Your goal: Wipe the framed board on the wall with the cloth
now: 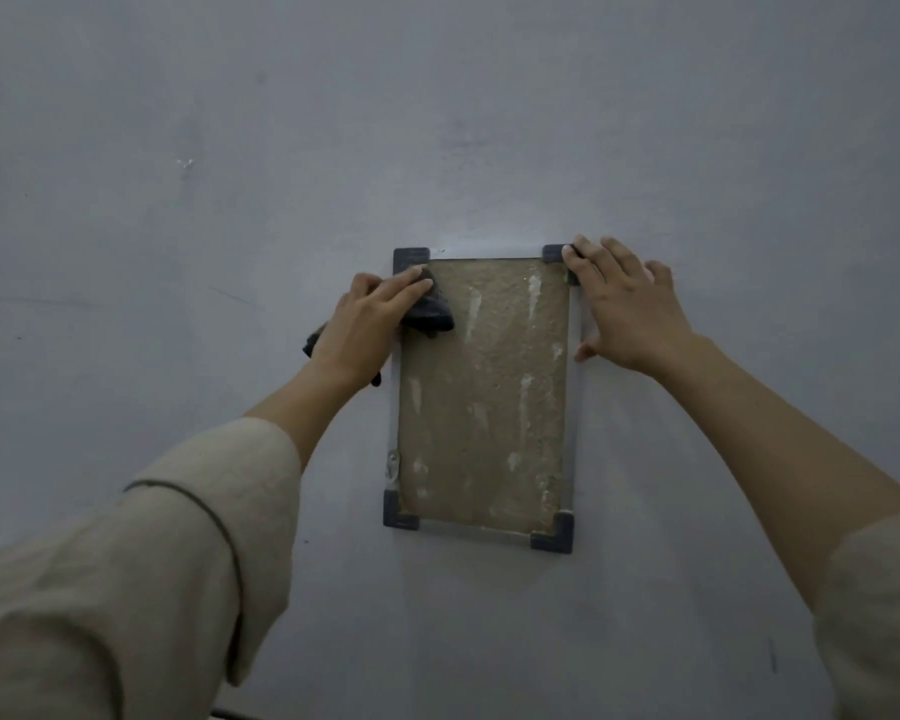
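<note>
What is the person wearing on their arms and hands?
The hands, left hand and right hand, are bare: no gloves or rings show. Both arms have loose, wide cream sleeves pushed back from the wrists. The left sleeve has a thin dark line near its edge.

A plain indoor room, which kind unclear: only a bare grey painted wall [230,148] with scuffs and a small framed board [484,397].
</note>
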`<move>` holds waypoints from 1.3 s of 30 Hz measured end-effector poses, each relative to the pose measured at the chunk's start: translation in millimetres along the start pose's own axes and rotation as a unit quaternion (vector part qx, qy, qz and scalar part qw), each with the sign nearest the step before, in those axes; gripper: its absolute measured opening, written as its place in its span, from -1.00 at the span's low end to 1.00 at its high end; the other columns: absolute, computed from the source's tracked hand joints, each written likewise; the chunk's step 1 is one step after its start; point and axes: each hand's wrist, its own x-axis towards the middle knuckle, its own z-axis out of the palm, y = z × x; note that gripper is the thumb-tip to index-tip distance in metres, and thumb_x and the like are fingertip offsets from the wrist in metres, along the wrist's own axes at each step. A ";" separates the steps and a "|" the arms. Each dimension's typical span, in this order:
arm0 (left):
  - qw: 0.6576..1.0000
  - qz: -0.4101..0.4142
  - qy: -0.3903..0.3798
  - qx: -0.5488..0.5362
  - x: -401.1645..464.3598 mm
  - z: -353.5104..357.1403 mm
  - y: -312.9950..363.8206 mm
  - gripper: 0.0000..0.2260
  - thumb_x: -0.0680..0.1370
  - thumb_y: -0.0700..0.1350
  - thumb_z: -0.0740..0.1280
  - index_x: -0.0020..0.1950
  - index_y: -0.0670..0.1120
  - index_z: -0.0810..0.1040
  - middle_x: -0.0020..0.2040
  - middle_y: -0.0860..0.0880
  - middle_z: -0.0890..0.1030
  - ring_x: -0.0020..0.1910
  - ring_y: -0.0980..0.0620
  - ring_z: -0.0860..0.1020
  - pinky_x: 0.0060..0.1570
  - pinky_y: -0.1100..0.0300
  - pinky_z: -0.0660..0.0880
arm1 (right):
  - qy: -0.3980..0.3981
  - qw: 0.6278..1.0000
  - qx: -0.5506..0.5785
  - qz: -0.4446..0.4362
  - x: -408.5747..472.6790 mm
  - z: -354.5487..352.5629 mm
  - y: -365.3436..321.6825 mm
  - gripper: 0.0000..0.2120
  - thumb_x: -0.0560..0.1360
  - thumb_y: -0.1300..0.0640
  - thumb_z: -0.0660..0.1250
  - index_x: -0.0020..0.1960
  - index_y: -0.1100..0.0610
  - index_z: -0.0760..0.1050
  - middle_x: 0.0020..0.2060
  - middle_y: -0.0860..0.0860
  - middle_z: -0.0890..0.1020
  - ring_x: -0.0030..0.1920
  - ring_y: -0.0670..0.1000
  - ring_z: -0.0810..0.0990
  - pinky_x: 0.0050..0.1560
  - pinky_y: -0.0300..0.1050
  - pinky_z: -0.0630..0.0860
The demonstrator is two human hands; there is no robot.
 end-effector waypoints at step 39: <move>0.991 -0.069 -0.027 -0.114 7.6 0.2 7.7 -0.48 0.50 -0.42 0.12 0.44 -0.10 0.31 0.46 -0.09 0.30 0.28 -0.24 0.33 0.32 -0.02 0.24 | -0.001 1.000 0.014 0.007 0.5 3.5 -0.2 0.02 0.36 -0.03 0.48 0.56 0.09 -0.15 0.54 -0.03 -0.11 0.54 0.05 -0.12 0.44 0.20 0.06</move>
